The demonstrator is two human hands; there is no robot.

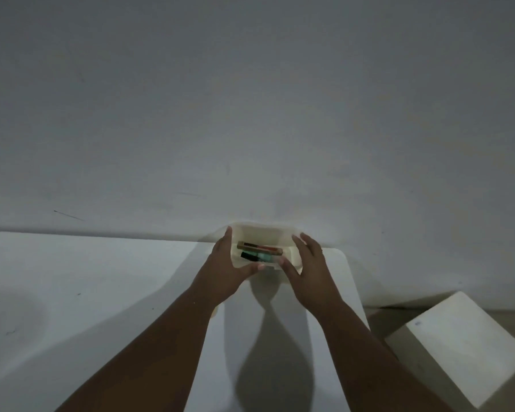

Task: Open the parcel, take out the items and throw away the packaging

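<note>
A: At the bench's (101, 292) far edge, by the wall, parcel (262, 236) sits open. Left hand (220, 272) cups its left side, fingers (227, 236) spread up the wall, thumb along the near rim.
B: Items?
A: Inside still, a red-brown stick (259, 247) and a teal marker (257, 257).
B: Right hand (306, 266)?
A: Mirrors it, fingers splayed on the right side, thumb on the near rim. Loose hold, not clamped.
B: Risk?
A: Thin walls could buckle if squeezed, or the parcel tips and both roll off.

White table (101, 292) under plain grey-white wall (250, 99) (few faint scuff marks). White box-shaped object (458, 346) at lower right, tilted, off table edge, apart from table.
</note>
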